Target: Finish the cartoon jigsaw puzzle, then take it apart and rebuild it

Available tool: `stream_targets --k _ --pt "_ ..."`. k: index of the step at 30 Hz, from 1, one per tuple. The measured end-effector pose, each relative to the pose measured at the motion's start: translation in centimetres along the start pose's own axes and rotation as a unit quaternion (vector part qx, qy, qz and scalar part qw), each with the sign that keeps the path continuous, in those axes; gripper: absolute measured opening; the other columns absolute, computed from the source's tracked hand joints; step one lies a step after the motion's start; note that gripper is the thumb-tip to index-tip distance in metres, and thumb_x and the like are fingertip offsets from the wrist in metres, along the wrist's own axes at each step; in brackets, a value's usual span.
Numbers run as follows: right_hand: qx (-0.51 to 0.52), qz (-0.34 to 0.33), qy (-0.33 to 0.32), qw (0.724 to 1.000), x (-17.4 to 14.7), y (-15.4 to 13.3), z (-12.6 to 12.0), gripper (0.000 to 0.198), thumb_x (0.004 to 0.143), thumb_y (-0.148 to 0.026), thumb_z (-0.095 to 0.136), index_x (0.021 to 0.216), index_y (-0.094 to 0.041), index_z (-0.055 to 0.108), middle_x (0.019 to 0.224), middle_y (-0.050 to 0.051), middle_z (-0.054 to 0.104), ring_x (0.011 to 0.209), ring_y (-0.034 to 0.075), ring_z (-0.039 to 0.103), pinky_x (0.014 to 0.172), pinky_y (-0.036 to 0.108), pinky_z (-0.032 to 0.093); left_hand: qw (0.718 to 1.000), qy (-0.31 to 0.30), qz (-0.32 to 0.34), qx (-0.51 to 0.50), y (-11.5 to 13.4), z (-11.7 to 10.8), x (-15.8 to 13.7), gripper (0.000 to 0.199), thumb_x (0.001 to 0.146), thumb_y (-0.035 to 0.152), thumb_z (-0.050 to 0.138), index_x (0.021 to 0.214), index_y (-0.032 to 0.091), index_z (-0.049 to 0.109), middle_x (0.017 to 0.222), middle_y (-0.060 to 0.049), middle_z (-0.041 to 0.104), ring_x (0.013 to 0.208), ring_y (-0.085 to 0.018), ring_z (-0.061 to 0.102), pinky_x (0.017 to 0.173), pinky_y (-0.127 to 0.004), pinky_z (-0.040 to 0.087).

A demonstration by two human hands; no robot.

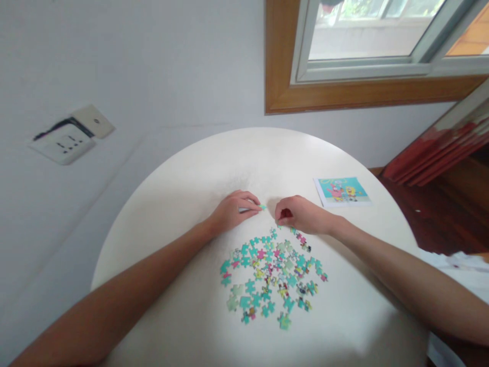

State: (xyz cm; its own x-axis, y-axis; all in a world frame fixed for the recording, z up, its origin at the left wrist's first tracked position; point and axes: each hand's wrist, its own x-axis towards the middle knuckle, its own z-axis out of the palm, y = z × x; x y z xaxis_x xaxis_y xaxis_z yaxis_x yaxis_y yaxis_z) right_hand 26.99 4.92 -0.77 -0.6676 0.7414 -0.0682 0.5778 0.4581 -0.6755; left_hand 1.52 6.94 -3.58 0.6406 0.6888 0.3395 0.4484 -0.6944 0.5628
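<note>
L hand (pixel 236 210) pinching teal jigsaw pc (pixel 263 207) beyond the loose-pc spread (pixel 292 281), can't tell R hand (pixel 301 215) grip, prob. positioning, needs precise alignment.

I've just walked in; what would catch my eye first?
Probably the scattered jigsaw pieces, turquoise, pink and yellow, on the round white table. Just beyond them, the left hand seems to pinch a small turquoise piece, facing the right hand. A colourful cartoon picture lies toward the table's right edge.
</note>
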Motion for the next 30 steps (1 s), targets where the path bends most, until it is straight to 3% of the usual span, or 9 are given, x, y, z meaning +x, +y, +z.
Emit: stream_targets --k 7,13,18,30 --pt "-0.071 0.000 0.036 0.997 -0.7 -2.3 0.0 0.006 0.081 -0.017 0.064 0.079 -0.018 0.070 0.081 0.003 0.065 0.068 0.012 0.052 0.064 0.026 0.034 1.000 0.005 0.004 0.003 0.0 0.1 0.0 0.012 0.088 0.025 0.067 0.093 0.026 0.078 0.100 -0.004 0.072 0.093 -0.018 0.064 0.088 -0.034 0.048" --pt "-0.106 -0.009 -0.026 0.994 -2.0 -5.3 1.5 0.008 0.080 -0.020 0.066 0.073 -0.018 0.069 0.079 0.003 0.063 0.067 0.012 0.051 0.060 0.026 0.031 1.000 0.007 0.005 -0.002 -0.2 0.2 -0.2 0.012 0.088 0.025 0.067 0.094 0.025 0.078 0.101 -0.004 0.071 0.093 -0.017 0.063 0.088 -0.033 0.048" --pt "-0.146 0.026 -0.017 0.989 -2.1 -5.5 2.7 0.006 0.078 -0.017 0.063 0.076 -0.016 0.069 0.078 0.004 0.065 0.066 0.013 0.050 0.060 0.027 0.030 1.000 0.006 0.013 0.000 -0.3 0.2 -0.1 0.012 0.088 0.024 0.067 0.094 0.024 0.078 0.100 -0.004 0.072 0.092 -0.017 0.064 0.088 -0.032 0.048" --pt "-0.172 0.010 -0.023 0.985 -2.5 -5.3 3.5 0.012 0.084 -0.015 0.054 0.081 -0.016 0.065 0.085 0.007 0.065 0.078 0.017 0.055 0.066 0.028 0.034 1.000 0.007 0.014 -0.003 -0.2 0.2 0.0 0.012 0.088 0.026 0.067 0.093 0.024 0.078 0.099 -0.004 0.072 0.092 -0.017 0.064 0.088 -0.032 0.048"
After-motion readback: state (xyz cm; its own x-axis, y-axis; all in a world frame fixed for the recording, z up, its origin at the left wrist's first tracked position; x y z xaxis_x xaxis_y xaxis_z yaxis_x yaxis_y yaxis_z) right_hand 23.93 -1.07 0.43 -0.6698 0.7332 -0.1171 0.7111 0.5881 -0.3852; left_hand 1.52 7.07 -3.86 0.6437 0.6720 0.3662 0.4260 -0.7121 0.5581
